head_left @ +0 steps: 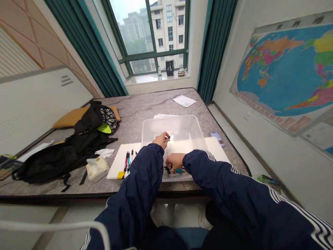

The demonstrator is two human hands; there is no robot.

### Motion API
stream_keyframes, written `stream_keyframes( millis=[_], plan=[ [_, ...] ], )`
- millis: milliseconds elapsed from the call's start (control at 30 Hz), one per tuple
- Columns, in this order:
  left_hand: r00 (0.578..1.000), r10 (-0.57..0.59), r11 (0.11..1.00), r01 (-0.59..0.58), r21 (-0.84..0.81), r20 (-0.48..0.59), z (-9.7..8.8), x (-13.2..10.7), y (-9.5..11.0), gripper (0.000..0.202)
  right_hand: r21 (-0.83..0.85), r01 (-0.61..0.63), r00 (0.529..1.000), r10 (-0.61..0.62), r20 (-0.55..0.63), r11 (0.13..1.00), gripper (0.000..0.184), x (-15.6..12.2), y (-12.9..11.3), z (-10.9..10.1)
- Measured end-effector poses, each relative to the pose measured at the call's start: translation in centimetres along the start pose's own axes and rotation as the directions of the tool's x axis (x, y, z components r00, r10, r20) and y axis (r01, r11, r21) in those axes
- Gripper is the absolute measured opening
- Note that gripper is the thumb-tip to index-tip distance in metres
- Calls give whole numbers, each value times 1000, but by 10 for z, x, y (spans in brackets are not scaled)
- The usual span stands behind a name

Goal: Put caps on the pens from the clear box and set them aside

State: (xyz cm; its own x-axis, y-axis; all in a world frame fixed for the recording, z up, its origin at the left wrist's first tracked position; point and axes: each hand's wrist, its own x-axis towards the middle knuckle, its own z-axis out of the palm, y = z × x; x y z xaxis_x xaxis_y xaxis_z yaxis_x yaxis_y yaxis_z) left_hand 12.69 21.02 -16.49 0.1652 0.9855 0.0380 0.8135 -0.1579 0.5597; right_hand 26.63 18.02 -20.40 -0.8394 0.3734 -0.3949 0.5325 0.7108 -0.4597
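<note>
My left hand is raised over the near rim of a clear plastic bin, pinching a thin dark pen whose tip pokes out to the right. My right hand is lower, fingers curled down onto a small heap of pens at the bin's near side; what it grips is hidden. A few more pens lie side by side on a white sheet to the left of the bin. Both arms wear dark blue sleeves with white stripes.
A black backpack and black clothing lie at the left of the grey mattress, with a tissue pack beside them. A sheet of paper lies near the window. A world map hangs on the right wall.
</note>
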Motion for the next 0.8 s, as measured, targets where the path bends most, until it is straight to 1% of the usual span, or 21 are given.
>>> stream_keyframes(
  millis=[133, 267, 333, 433, 500, 600, 667, 733, 800],
  plan=[
    [1000, -16, 1000, 15, 27, 19, 0, 1, -2, 15, -5, 26, 1000, -26, 5, 1000, 26, 0, 0, -1],
    [999, -19, 1000, 18, 23, 35, 1, 2, -2, 15, -61, 52, 998, -53, -28, 997, 25, -5, -6, -3],
    [999, -19, 999, 18, 35, 36, 1, 2, -3, 14, -86, 71, 997, -74, -28, 994, 31, -6, -9, -3],
    [999, -18, 998, 16, 62, 27, 2, 1, -4, 15, -111, 109, 993, -113, -31, 988, 47, -8, -10, -2],
    [1000, -13, 998, 12, 70, 20, 2, 1, -4, 15, -118, 133, 990, -137, -27, 984, 48, -7, -9, -1],
    [1000, -5, 998, 5, 58, 12, 1, 1, -3, 17, -106, 127, 991, -130, -14, 986, 43, -6, -8, -1],
    [1000, -11, 999, 11, 51, 7, 1, 1, -2, 17, -83, 111, 993, -113, -15, 990, 34, -4, -6, -3],
    [1000, -15, 999, 15, 37, 1, 1, 2, -2, 16, -60, 105, 993, -108, -51, 993, 20, -3, -4, -6],
    [1000, -15, 1000, 15, 12, -1, 1, 3, -3, 16, -47, 94, 987, -99, -123, 994, 14, -2, 0, -10]
  ],
)
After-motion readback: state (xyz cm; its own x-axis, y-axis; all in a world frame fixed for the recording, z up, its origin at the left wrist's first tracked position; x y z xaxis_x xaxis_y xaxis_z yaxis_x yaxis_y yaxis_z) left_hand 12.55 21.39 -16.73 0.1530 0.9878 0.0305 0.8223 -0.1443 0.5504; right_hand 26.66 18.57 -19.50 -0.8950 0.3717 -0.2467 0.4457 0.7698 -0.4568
